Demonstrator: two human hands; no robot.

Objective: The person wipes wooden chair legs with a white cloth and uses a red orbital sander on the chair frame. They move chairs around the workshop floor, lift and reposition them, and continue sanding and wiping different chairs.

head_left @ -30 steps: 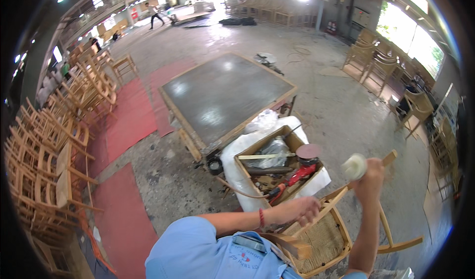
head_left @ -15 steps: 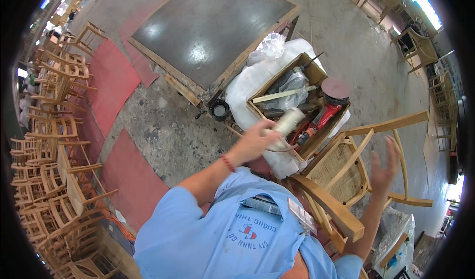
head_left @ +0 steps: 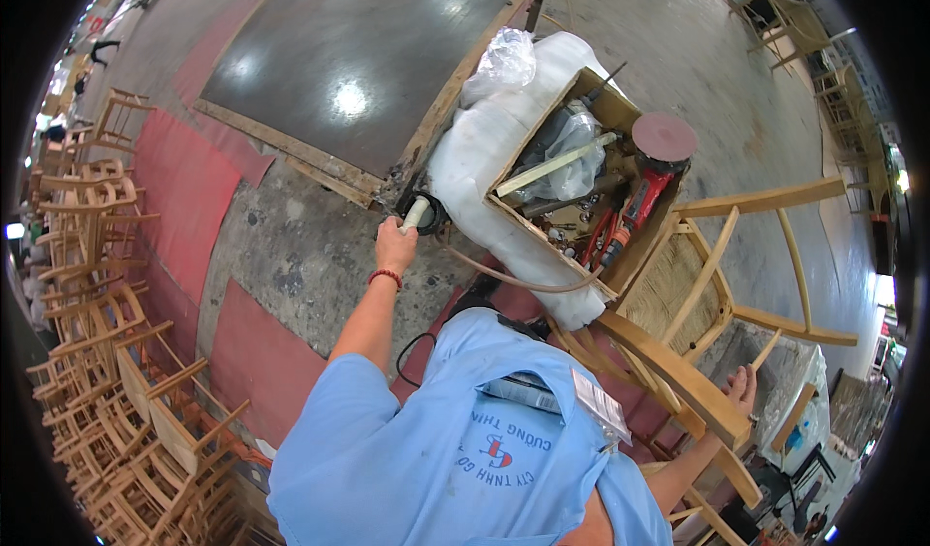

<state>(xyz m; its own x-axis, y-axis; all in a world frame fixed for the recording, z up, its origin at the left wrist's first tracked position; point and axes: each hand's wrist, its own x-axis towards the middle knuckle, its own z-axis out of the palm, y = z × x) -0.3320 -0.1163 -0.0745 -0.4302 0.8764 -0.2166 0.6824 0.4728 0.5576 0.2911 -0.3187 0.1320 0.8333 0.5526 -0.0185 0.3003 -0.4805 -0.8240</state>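
My left hand (head_left: 395, 246), a red beaded bracelet at its wrist, is closed around a pale cylindrical object (head_left: 416, 213), whose kind I cannot make out. The cylinder's tip reaches over a round black holder (head_left: 433, 218) at the near corner of the dark-topped table (head_left: 358, 71). Over on the right, a wooden chair (head_left: 712, 352) with a woven seat lies tipped beside my body. My right hand (head_left: 742, 391) is at its far side with fingers curled at a thin chair rail; the chair's thick curved leg partly hides that forearm.
An open cardboard box (head_left: 547, 221) on white foam wrap (head_left: 465, 158) holds tools, plastic and a wood strip. A red sander (head_left: 639, 207) with a round pad leans in it. A brown hose (head_left: 523, 282) curves below. Stacked chair frames (head_left: 97, 352) line the left; red sheets (head_left: 262, 352) cover floor.
My left hand has carried the pale cylinder left, from beside the box to the black holder. My right hand, raised with fingers apart before, has dropped to the chair and curled.
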